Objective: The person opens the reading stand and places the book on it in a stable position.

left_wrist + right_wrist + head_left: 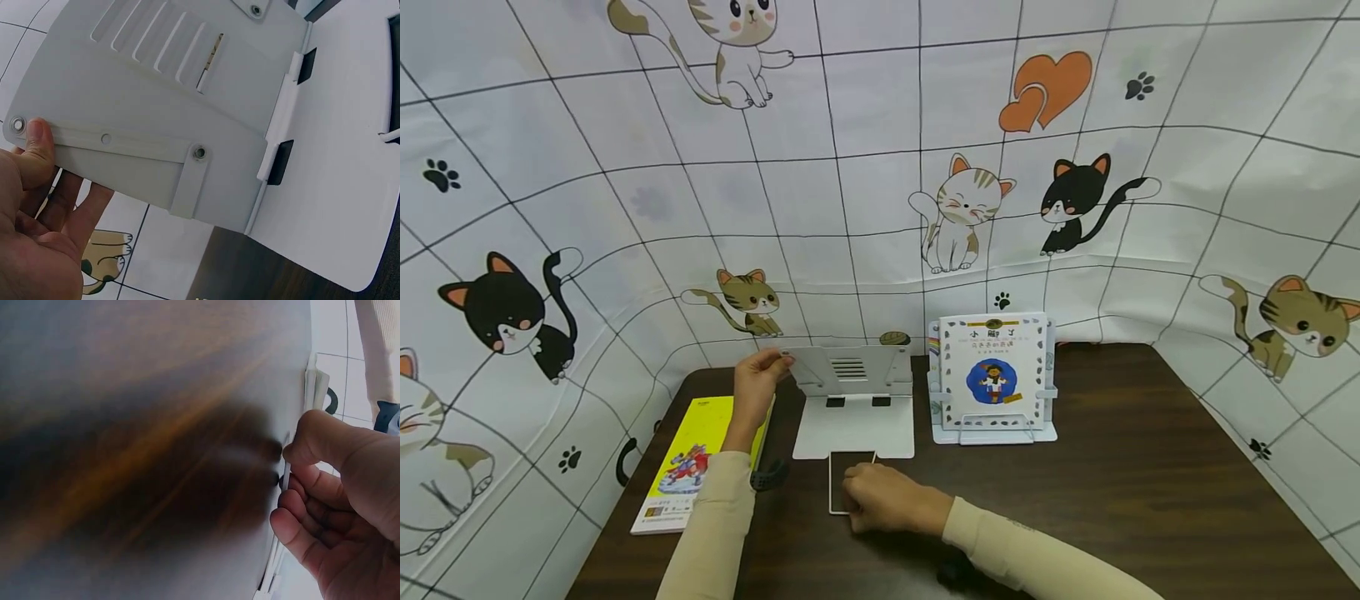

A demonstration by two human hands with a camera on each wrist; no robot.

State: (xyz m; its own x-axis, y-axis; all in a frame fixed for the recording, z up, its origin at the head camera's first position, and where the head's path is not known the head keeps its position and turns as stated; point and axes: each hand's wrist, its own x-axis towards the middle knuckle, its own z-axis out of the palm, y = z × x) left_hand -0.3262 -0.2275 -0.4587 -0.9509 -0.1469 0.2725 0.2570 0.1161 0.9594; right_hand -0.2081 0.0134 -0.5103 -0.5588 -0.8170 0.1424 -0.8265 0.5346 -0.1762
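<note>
A white metal folding stand stands on the dark table, its slotted panel point(812, 367) raised from a flat base point(853, 433). My left hand point(754, 392) pinches the panel's upper left corner; in the left wrist view the thumb lies on the face and the fingers pass behind. From the base's front edge a thin white rectangular frame point(831, 485) reaches toward me along the tabletop. My right hand point(891, 497) holds this frame's right side. Up close in the right wrist view, my right hand point(344, 481) pinches a thin white edge between thumb and fingers.
To the left lies a yellow-covered book point(707, 425), partly behind my left forearm. A picture book point(992, 367) leans on another white stand point(1048, 429) at the back right. Cat-printed white fabric point(865, 208) hangs around the table point(1150, 467). Something dark point(955, 573) sits under my right forearm.
</note>
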